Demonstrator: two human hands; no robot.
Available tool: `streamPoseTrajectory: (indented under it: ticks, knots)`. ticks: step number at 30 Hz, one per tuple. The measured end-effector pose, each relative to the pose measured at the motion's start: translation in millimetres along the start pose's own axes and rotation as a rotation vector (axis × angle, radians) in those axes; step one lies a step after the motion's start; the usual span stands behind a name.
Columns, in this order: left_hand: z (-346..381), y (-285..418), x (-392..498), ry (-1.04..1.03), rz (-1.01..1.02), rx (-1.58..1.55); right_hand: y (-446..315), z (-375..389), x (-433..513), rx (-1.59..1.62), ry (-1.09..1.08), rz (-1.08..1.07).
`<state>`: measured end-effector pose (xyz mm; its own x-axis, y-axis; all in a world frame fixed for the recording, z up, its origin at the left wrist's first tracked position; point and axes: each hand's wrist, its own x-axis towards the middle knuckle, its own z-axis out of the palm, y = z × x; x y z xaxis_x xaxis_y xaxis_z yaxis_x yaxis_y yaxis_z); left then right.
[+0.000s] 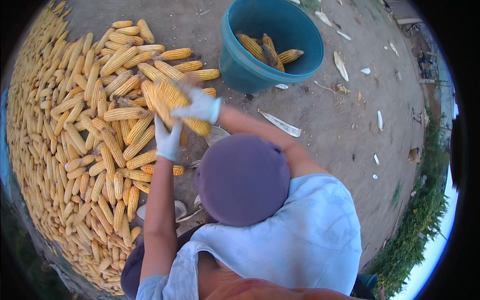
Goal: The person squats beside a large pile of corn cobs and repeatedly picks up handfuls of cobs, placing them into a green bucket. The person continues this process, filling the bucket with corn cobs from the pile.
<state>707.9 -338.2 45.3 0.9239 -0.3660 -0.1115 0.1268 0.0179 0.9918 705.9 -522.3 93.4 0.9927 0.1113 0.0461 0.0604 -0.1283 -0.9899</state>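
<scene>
Both hands wear white gloves and are close together over the near edge of a large heap of husked corn ears [120, 112]. My left hand [167, 137] grips corn from below, its fingers partly hidden behind the ears. My right hand [197, 105] lies across several yellow corn ears [172, 95], one end of which sticks out below the glove; motion blurs them, so which ear is in which hand is partly unclear. Beyond my right hand stands a teal plastic bucket [240, 80] with several corn ears [275, 52] lying inside at its bottom.
A rounded purple cloth shape [243, 180], perhaps a covered knee, is just below my hands. Dry husk pieces [280, 123] and loose kernels are scattered over the bare dirt ground [337, 123]. Green plants [416, 217] line the right edge.
</scene>
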Motion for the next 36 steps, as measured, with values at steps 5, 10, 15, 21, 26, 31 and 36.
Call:
streamPoseTrajectory:
  ticks: [5, 10, 15, 21, 26, 31, 36]
  knots:
    - [91.8, 172.0, 48.7, -0.343, 0.588, 0.338, -140.0, -112.9, -34.0, -0.229, 0.635, -0.286]
    - [85.1, 193.8, 52.3, -0.452, 0.405, 0.288, -178.9, -196.5, -43.7, -0.561, 1.022, -0.492]
    - [-45.3, 66.7, 39.6, -0.046, -0.218, 0.497, -136.4, -167.5, -37.3, -0.903, 0.917, -0.451]
    - [-88.9, -49.3, 81.9, 0.271, -0.326, 0.138, 12.8, -61.4, 121.6, -0.915, -0.025, 0.202]
    - [-67.1, -61.6, 134.1, 0.399, -0.771, -0.330, 134.5, -85.8, 216.6, -1.112, -0.193, 0.526]
    - [-50.4, -53.8, 141.7, 0.505, -0.845, -0.253, 188.9, -83.6, 201.3, -0.548, -0.337, 0.720]
    - [-54.0, -73.4, 143.2, 0.575, -0.916, -0.265, 181.9, -61.0, 161.2, 0.088, -0.372, 0.636]
